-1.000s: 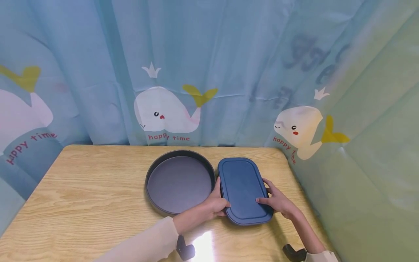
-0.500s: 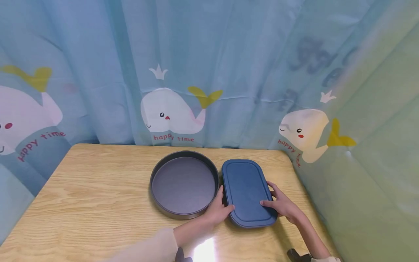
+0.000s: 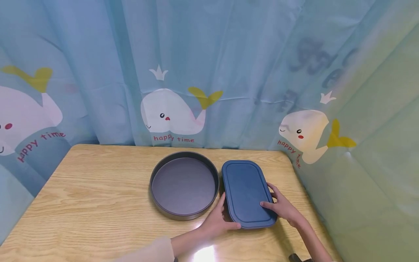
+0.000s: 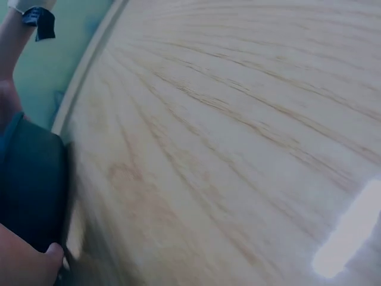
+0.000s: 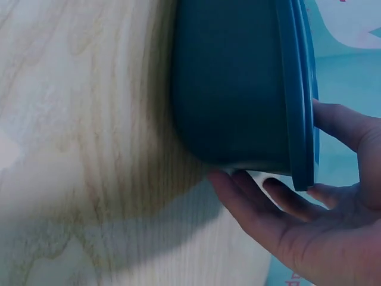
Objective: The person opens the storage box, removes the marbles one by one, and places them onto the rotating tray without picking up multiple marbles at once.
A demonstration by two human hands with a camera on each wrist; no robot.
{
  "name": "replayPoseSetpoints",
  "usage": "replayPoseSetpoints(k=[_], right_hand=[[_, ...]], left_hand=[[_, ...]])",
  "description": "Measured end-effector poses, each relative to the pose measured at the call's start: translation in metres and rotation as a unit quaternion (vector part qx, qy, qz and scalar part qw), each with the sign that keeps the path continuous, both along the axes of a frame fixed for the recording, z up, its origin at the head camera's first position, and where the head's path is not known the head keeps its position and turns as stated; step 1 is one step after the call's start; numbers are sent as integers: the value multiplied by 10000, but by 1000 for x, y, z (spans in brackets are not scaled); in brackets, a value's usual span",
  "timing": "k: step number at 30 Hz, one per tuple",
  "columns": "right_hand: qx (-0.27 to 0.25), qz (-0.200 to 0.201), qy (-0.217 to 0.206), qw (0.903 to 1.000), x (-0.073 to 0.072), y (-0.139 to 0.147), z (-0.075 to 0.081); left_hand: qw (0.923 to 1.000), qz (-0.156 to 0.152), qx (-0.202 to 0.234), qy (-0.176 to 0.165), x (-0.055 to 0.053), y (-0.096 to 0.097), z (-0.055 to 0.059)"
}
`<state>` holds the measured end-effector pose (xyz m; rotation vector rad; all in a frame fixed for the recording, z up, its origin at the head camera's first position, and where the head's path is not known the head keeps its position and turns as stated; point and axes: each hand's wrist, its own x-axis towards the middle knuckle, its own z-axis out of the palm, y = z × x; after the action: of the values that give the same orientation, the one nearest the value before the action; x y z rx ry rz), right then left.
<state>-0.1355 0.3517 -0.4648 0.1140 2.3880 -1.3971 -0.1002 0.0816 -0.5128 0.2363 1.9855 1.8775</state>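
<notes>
In the head view a rectangular food container with a dark blue lid [image 3: 248,194] lies on the table, long side pointing away from me. My right hand [image 3: 285,208] grips its right side, thumb on top of the lid and fingers along the wall. The right wrist view shows the same container's deep side wall [image 5: 232,83], with the right hand's fingers [image 5: 244,205] under the lid's rim. My left hand [image 3: 216,220] is spread at the near left corner, thumb tip right at that corner and fingers extended along the left side.
Just left of the container stands a round dark grey pan [image 3: 184,185] with a low wall. Both are on a wooden table [image 3: 98,185]. A blue curtain [image 3: 235,72] with printed whales hangs behind the table and continues along the right.
My left hand has slid nearer along the container's left side, its thumb leaving the lid's left edge for the near corner. The right hand keeps its grip. The head view has shifted slightly.
</notes>
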Motion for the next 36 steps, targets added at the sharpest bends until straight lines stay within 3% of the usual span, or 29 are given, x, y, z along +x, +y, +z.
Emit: replayPoseSetpoints(k=[4, 6, 8, 11, 15, 24, 28, 31, 36], right_hand=[[689, 150, 629, 9955, 3, -3, -2], [1102, 247, 1127, 9872, 6, -5, -3], [1622, 371, 1728, 9708, 9, -9, -3], [2208, 481, 2677, 9366, 15, -15, -4], [2465, 604, 3491, 9021, 26, -23, -7], [2735, 1155, 4129, 8610, 52, -33, -19], [2867, 1319, 4415, 8400, 59, -32, -25], [2967, 1339, 4480, 8327, 64, -30, -31], [3009, 1400, 4476, 8304, 73, -30, -40]], left_hand=[[9998, -141, -25, 151, 3, -2, -2], [9997, -145, -34, 171, 5, -2, -3], [9997, -108, -92, 192, 7, -2, -3], [9993, -17, -208, 307, 8, 0, -5], [9985, 80, -271, 466, 8, 2, -9], [9953, 166, -326, 895, 7, 3, -11], [9948, 154, -403, 925, 7, 2, -9], [9947, 148, -476, 901, 8, 2, -8], [9945, 168, -588, 850, 8, 2, -7]])
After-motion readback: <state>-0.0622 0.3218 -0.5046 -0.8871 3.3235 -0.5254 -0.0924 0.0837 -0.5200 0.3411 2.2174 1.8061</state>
